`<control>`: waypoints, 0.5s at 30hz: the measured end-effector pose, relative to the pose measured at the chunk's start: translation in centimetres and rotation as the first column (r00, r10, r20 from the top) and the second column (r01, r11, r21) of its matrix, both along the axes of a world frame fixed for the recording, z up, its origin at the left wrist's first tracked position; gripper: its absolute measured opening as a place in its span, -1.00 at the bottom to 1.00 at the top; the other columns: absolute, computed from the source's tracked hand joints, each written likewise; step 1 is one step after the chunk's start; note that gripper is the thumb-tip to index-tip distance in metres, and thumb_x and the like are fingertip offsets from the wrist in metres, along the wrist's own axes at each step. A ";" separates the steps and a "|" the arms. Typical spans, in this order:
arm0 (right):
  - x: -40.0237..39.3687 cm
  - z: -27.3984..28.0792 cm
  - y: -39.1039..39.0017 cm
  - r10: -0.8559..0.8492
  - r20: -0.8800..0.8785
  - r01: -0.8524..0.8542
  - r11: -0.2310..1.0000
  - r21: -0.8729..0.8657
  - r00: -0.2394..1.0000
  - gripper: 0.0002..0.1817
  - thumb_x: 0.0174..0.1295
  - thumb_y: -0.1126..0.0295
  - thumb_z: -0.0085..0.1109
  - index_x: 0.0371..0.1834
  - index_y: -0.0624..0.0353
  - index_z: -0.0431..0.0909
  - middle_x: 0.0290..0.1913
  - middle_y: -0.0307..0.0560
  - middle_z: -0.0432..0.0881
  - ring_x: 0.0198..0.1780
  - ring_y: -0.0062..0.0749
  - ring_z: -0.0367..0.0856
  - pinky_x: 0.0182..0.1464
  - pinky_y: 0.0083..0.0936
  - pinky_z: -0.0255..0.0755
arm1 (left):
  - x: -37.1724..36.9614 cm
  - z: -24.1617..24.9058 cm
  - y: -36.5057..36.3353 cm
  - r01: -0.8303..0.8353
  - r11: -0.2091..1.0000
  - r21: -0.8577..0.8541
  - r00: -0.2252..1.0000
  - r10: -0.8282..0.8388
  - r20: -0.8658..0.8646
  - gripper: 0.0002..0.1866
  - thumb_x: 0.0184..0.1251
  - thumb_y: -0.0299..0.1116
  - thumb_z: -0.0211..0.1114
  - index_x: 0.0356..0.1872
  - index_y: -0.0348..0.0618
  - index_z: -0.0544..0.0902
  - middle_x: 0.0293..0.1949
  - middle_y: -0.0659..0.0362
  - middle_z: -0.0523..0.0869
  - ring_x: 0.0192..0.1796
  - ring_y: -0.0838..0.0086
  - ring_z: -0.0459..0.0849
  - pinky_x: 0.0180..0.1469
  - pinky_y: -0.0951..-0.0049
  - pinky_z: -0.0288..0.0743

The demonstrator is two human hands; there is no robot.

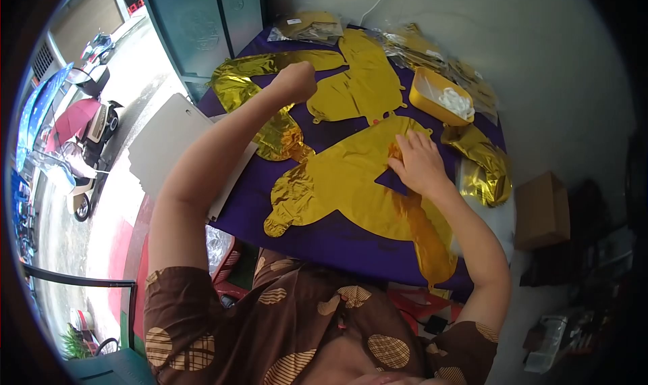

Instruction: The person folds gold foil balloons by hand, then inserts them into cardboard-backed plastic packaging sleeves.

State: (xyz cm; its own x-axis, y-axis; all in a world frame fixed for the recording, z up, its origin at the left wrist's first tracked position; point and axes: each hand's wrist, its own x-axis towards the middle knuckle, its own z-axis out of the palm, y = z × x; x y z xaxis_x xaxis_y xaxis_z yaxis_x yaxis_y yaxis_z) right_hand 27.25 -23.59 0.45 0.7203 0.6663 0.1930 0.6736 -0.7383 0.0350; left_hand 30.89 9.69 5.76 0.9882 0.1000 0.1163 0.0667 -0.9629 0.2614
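Observation:
Gold foil balloons lie on a purple cloth (270, 213). My left hand (294, 83) is closed above the far balloons, beside the flat gold piece (335, 96); whatever its fingers hold, if anything, is hidden. Below that wrist is a crinkled, shinier foil part (236, 91). My right hand (420, 161) rests with spread fingers on the upper right of the large flat balloon (358, 175). The balloon's lower left end is wrinkled, and an orange-tinted strip (432, 243) hangs toward the near edge. A small red spot shows where the two balloons meet.
A yellow container (424, 109) with white coiled material stands at the back right, near plastic-wrapped gold packs (412, 46). Folded gold foil (487, 169) lies right. Pale sheets (169, 138) are at the left edge; a cardboard box (542, 209) sits beyond the right edge.

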 end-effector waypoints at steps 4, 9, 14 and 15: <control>2.4 0.3 3.1 0.078 0.062 -0.085 0.988 0.126 0.995 -0.59 0.23 0.23 0.25 0.03 0.31 0.54 0.03 0.15 0.60 0.17 0.06 0.47 0.25 -0.14 0.33 | 2.6 0.0 0.6 -0.165 0.963 -0.213 0.962 0.110 -0.249 -0.75 0.16 -0.49 0.15 -0.24 -0.40 0.73 -0.26 -0.20 0.78 -0.24 0.07 0.82 -0.09 0.19 0.68; 4.9 -0.4 7.9 0.059 0.167 -0.074 0.994 0.083 0.984 -0.76 0.18 0.35 0.24 -0.19 0.30 0.61 -0.08 0.14 0.64 0.10 0.03 0.51 0.18 -0.18 0.37 | 3.6 -1.5 -0.9 -0.235 0.947 -0.218 0.945 0.170 -0.280 -0.70 0.21 -0.44 0.15 -0.12 -0.36 0.73 -0.19 -0.16 0.79 -0.15 0.09 0.82 -0.04 0.20 0.68; 6.4 -1.5 10.4 -0.034 0.090 0.038 0.998 -0.048 0.995 -0.76 0.15 0.42 0.15 -0.19 0.32 0.66 -0.09 0.21 0.67 0.07 0.02 0.56 0.19 -0.18 0.37 | 3.5 -2.5 -2.0 -0.218 0.974 -0.069 0.948 0.194 -0.254 -0.63 0.23 -0.35 0.22 0.04 -0.20 0.73 0.12 -0.05 0.72 0.20 0.12 0.69 0.16 0.14 0.59; 6.8 -1.7 10.5 -0.025 0.081 0.028 0.999 -0.041 0.996 -0.75 0.15 0.42 0.14 -0.17 0.33 0.66 -0.08 0.22 0.68 0.07 0.03 0.57 0.18 -0.18 0.37 | 3.7 -2.5 -2.1 -0.224 0.971 -0.080 0.944 0.197 -0.263 -0.63 0.23 -0.34 0.23 0.04 -0.19 0.73 0.13 -0.05 0.71 0.20 0.12 0.68 0.17 0.14 0.58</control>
